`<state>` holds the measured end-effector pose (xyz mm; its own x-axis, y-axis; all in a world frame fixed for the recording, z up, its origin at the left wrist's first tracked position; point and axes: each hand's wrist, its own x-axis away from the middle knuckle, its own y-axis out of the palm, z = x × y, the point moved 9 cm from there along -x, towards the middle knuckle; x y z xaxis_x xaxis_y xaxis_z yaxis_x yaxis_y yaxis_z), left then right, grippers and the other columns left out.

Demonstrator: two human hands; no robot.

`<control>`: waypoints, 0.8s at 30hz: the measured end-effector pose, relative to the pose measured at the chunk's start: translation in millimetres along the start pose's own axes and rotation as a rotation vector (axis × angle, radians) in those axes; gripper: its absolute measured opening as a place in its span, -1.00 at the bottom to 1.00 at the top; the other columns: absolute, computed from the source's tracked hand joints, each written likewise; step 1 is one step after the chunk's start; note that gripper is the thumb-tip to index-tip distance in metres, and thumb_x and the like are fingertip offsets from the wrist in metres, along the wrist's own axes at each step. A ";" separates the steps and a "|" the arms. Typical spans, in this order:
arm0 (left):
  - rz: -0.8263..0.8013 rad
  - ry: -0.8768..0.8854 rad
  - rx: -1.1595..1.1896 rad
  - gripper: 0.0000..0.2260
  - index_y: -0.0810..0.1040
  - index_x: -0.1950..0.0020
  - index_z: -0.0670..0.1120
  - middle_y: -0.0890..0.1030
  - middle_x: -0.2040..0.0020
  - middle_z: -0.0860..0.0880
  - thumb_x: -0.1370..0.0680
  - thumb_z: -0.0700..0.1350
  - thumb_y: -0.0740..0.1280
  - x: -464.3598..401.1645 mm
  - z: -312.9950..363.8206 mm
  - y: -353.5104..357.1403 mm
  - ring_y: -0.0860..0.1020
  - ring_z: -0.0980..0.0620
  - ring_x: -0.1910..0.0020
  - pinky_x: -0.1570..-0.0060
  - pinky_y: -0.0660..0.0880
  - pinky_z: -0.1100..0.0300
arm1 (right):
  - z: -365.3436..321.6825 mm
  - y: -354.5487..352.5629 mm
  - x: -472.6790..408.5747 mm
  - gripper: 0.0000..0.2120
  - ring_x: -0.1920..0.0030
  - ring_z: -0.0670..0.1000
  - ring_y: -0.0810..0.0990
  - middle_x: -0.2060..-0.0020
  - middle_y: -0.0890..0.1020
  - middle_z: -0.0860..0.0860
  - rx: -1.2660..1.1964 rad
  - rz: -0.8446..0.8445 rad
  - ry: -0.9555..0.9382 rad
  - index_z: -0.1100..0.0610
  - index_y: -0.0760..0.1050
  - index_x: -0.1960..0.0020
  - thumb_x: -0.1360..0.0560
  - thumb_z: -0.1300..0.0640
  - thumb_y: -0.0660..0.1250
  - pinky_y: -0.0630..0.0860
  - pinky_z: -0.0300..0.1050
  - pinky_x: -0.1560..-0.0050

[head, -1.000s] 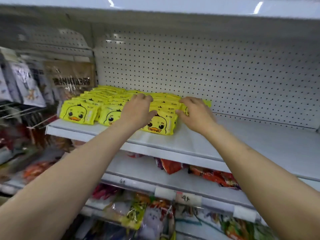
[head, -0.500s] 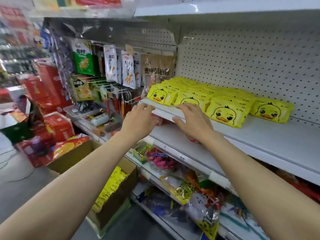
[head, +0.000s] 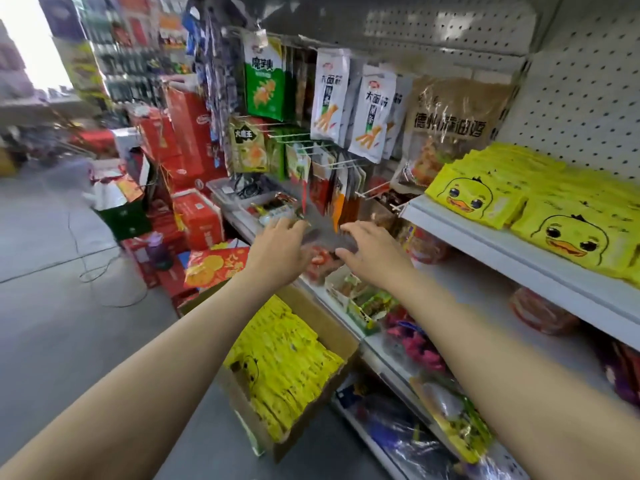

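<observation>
Yellow duck-face packs [head: 540,209] lie in rows on a white shelf [head: 491,251] at the right. More of the same yellow packs [head: 284,365] fill an open cardboard box [head: 332,327] on the floor below. My left hand [head: 280,249] and my right hand [head: 374,252] hang in the air between the shelf and the box, fingers spread and relaxed, holding nothing. Both hands are left of the shelf's end, apart from the packs.
Snack bags [head: 329,95] hang on pegs behind my hands. Red cartons [head: 187,140] are stacked along the aisle at the left. Lower shelves [head: 391,358] carry mixed snack packs. Grey floor [head: 62,306] with a cable lies to the left.
My hands have left the duck packs on the shelf and swung left and down, off the shelf edge. The view turned left, showing the box of packs on the floor.
</observation>
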<state>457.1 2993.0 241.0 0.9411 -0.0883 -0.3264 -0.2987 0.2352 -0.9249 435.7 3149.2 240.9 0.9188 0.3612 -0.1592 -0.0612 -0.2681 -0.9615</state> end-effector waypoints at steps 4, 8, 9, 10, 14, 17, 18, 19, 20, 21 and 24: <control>-0.160 -0.040 0.052 -0.58 0.44 -0.32 -0.04 0.47 -0.27 -0.12 -0.51 0.09 0.34 -33.3 -81.1 64.3 0.43 -0.23 -0.25 -0.14 0.46 -0.09 | -13.8 83.7 -72.5 -0.53 -0.38 0.10 0.37 -0.43 0.36 -0.02 -0.009 -0.126 0.061 -0.04 0.29 -0.46 -0.60 -0.18 0.17 0.42 0.07 -0.31; -0.370 -0.047 0.082 -0.60 0.43 -0.30 -0.06 0.49 -0.20 -0.14 -0.52 0.06 0.35 -46.4 -152.9 143.8 0.43 -0.23 -0.22 -0.09 0.47 -0.10 | -21.1 174.5 -106.8 -0.52 -0.41 0.14 0.34 -0.42 0.38 0.06 -0.090 -0.290 0.134 0.09 0.31 -0.46 -0.61 -0.07 0.23 0.30 -0.03 -0.30; -0.431 -0.062 0.090 -0.57 0.42 -0.32 -0.06 0.50 -0.21 -0.14 -0.51 0.09 0.36 -45.3 -170.4 167.0 0.43 -0.22 -0.24 -0.11 0.47 -0.12 | -21.1 198.0 -109.8 -0.51 -0.42 0.14 0.33 -0.43 0.37 0.09 -0.117 -0.338 0.163 0.12 0.31 -0.47 -0.61 -0.05 0.24 0.28 -0.07 -0.30; -0.495 -0.090 0.105 -0.53 0.41 -0.34 -0.04 0.49 -0.22 -0.15 -0.51 0.11 0.38 -41.7 -187.6 191.0 0.42 -0.22 -0.25 -0.13 0.46 -0.13 | -19.2 223.9 -109.9 -0.51 -0.42 0.14 0.33 -0.44 0.37 0.11 -0.136 -0.390 0.191 0.14 0.31 -0.48 -0.61 -0.03 0.26 0.27 -0.10 -0.28; -0.751 -0.177 0.182 -0.50 0.40 -0.38 -0.03 0.50 -0.22 -0.18 -0.51 0.12 0.39 -10.3 -235.5 280.2 0.45 -0.23 -0.24 -0.16 0.44 -0.08 | -10.5 333.1 -91.9 -0.50 -0.39 0.16 0.38 -0.38 0.43 0.18 -0.207 -0.631 0.286 0.17 0.36 -0.42 -0.57 -0.03 0.33 0.29 -0.09 -0.27; -0.912 -0.212 0.231 -0.49 0.41 -0.39 -0.05 0.51 -0.23 -0.20 -0.50 0.09 0.41 19.3 -256.3 341.9 0.45 -0.22 -0.26 -0.17 0.40 0.01 | 1.3 401.9 -72.2 -0.50 -0.32 0.18 0.48 -0.30 0.51 0.14 -0.204 -0.757 0.343 0.07 0.42 -0.36 -0.51 -0.14 0.37 0.45 0.04 -0.24; -0.952 -0.235 0.244 -0.49 0.41 -0.39 -0.04 0.51 -0.23 -0.20 -0.50 0.09 0.41 28.1 -262.7 360.4 0.46 -0.22 -0.25 -0.16 0.41 0.02 | 3.9 421.1 -67.9 -0.51 -0.30 0.17 0.50 -0.30 0.52 0.12 -0.215 -0.787 0.359 0.04 0.43 -0.35 -0.50 -0.15 0.38 0.47 0.05 -0.21; -0.984 -0.256 0.251 -0.50 0.42 -0.39 -0.03 0.51 -0.23 -0.20 -0.50 0.08 0.42 35.9 -268.7 377.9 0.46 -0.21 -0.24 -0.15 0.41 0.02 | 5.8 439.7 -65.5 -0.52 -0.28 0.15 0.52 -0.29 0.53 0.10 -0.232 -0.811 0.371 0.02 0.45 -0.34 -0.49 -0.14 0.39 0.49 0.04 -0.19; -1.011 -0.272 0.256 -0.51 0.42 -0.39 -0.02 0.51 -0.24 -0.20 -0.50 0.07 0.42 42.5 -273.9 394.5 0.47 -0.21 -0.24 -0.13 0.40 0.03 | 7.3 458.5 -64.6 -0.54 -0.26 0.14 0.54 -0.27 0.56 0.09 -0.258 -0.830 0.382 0.01 0.46 -0.33 -0.49 -0.12 0.40 0.50 0.02 -0.18; -1.032 -0.286 0.261 -0.51 0.42 -0.39 -0.03 0.51 -0.25 -0.19 -0.50 0.06 0.42 47.9 -278.1 410.1 0.47 -0.20 -0.24 -0.12 0.40 0.05 | 7.2 475.2 -66.2 -0.56 -0.23 0.12 0.56 -0.24 0.59 0.09 -0.295 -0.843 0.394 0.01 0.49 -0.31 -0.48 -0.10 0.42 0.51 0.01 -0.17; -1.072 -0.320 0.280 -0.51 0.42 -0.38 -0.07 0.51 -0.26 -0.20 -0.51 0.04 0.42 60.9 -288.7 450.8 0.46 -0.18 -0.26 -0.14 0.39 0.07 | 7.2 522.9 -71.9 -0.60 -0.19 0.08 0.59 -0.18 0.63 0.07 -0.417 -0.862 0.449 0.02 0.55 -0.25 -0.45 -0.05 0.46 0.51 -0.03 -0.18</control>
<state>334.0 2814.2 -252.1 0.6990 -0.1325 0.7027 0.6868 0.3981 -0.6081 334.8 2989.5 -252.1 0.6528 0.2352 0.7201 0.7412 -0.3945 -0.5431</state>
